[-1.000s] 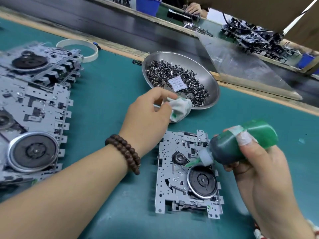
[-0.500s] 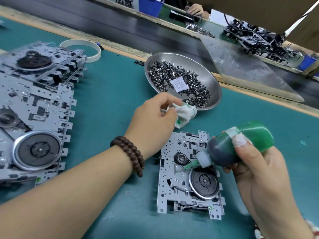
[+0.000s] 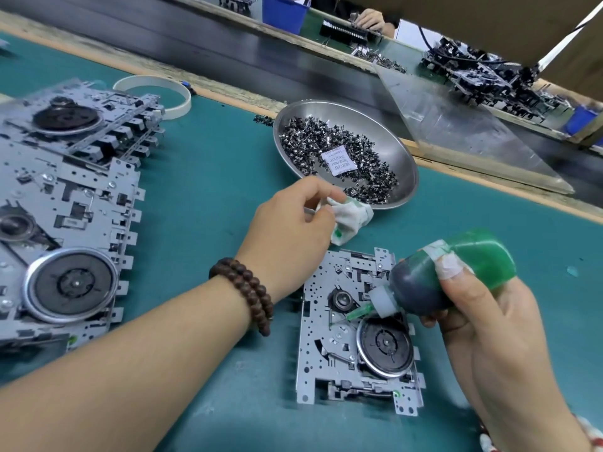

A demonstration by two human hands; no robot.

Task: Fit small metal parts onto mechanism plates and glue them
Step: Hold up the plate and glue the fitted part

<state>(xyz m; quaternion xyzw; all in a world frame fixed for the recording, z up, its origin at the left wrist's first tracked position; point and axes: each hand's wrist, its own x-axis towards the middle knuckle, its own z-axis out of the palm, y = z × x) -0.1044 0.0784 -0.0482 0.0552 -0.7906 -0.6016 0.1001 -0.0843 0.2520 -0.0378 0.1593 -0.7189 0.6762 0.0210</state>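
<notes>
A grey mechanism plate (image 3: 318,363) with a round black flywheel lies on the teal mat in front of me. My right hand (image 3: 489,347) grips a green glue bottle (image 3: 456,269) tilted down to the left; its green nozzle tip is over the plate near a small round hub. My left hand (image 3: 290,236) holds a white, green-stained cloth (image 3: 350,218) just beyond the plate's far edge, beside a steel bowl (image 3: 394,151) holding several small dark metal parts and a white paper packet.
Stacked mechanism plates (image 3: 65,207) fill the left side of the mat. A white ring (image 3: 176,93) lies behind them. A dark conveyor belt (image 3: 195,37) runs along the back, with a clear plastic sheet (image 3: 463,138) at right. Another person's hand is across the belt.
The left hand with the cloth has shifted slightly toward the bowl's near rim. The glue bottle stays over the plate with its nozzle at about the same spot.
</notes>
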